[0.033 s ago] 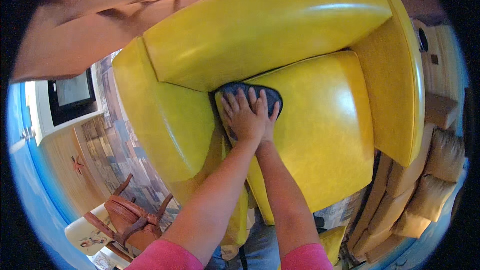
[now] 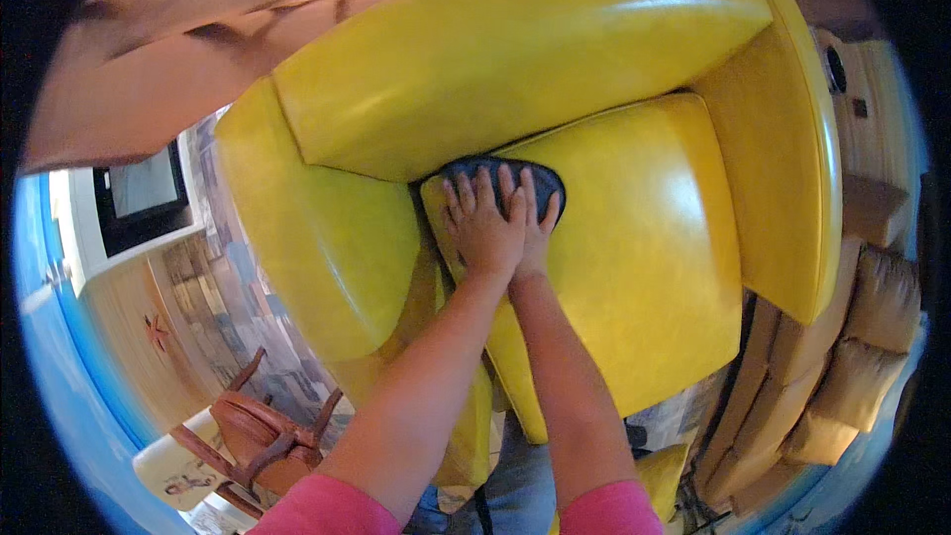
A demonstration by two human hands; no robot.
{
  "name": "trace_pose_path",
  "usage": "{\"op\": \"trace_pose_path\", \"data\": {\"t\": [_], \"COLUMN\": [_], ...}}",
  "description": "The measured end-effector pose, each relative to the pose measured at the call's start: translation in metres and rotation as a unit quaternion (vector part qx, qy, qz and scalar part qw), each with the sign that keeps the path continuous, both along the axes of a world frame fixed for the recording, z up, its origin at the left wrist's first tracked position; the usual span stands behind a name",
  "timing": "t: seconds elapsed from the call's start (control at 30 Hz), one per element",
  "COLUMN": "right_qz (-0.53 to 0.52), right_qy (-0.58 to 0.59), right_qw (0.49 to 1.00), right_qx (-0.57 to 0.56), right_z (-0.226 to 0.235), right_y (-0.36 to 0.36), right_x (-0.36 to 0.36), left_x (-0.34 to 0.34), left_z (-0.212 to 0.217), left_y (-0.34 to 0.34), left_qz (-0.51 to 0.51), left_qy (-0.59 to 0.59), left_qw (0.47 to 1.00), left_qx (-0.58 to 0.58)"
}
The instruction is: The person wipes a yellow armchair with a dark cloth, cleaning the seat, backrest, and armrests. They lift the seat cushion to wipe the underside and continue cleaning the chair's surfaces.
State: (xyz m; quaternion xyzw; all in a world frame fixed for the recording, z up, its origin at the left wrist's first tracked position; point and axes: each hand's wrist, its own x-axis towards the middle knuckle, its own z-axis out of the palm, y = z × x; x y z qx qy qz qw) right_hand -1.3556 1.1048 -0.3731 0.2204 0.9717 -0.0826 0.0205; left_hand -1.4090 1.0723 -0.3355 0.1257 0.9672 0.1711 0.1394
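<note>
Nothing moved: hands point(image 2: 495, 228) press cloth point(image 2: 505, 176)

Bright, even daylight fills a round fisheye view ringed by black corners. White glare streaks the glossy yellow armchair point(image 2: 555, 69) along its backrest and seat cushion. Soft shadows sit in the seat crevices. Straight edges bow near the rim, where detail turns blurred and blue-tinged. The centre stays reasonably sharp.

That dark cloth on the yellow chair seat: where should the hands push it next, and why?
Probably toward the front of the seat cushion. Both hands, left hand stacked over right hand, press the dark cloth into the cushion's back left corner, and the broad shiny surface nearer the person lies outside the cloth.
</note>
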Motion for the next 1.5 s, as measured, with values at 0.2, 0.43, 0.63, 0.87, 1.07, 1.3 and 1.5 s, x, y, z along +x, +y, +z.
{"op": "trace_pose_path", "data": {"t": [0.2, 0.43, 0.63, 0.87, 1.07, 1.3, 1.5], "right_qz": [0.003, 0.015, 0.01, -0.071, -0.056, -0.079, -0.14], "right_qy": [0.03, 0.0, -0.03, 0.078, 0.013, -0.032, 0.007], "right_qw": [0.999, 0.998, 0.994, 0.987, 0.993, 0.986, 0.984], "right_qx": [-0.034, -0.057, -0.105, -0.119, -0.102, -0.146, -0.106], "right_z": [0.026, 0.037, 0.041, 0.044, 0.046, 0.053, 0.059], "right_y": [0.077, 0.039, 0.014, 0.07, 0.042, -0.02, 0.049], "right_x": [0.005, 0.091, 0.145, 0.082, 0.144, 0.255, 0.243], "left_x": [-0.002, 0.087, 0.139, 0.07, 0.117, 0.223, 0.196], "left_z": [-0.001, 0.015, 0.016, 0.021, 0.028, 0.031, 0.038], "left_y": [0.033, -0.011, -0.038, 0.01, -0.011, -0.075, -0.007], "left_qz": [-0.118, -0.143, -0.139, -0.203, -0.236, -0.247, -0.338], "left_qy": [0.015, 0.021, -0.014, -0.001, -0.063, -0.109, -0.084], "left_qw": [0.991, 0.989, 0.99, 0.977, 0.97, 0.963, 0.937], "left_qx": [0.067, 0.029, 0.023, 0.06, -0.008, 0.0, 0.003]}}
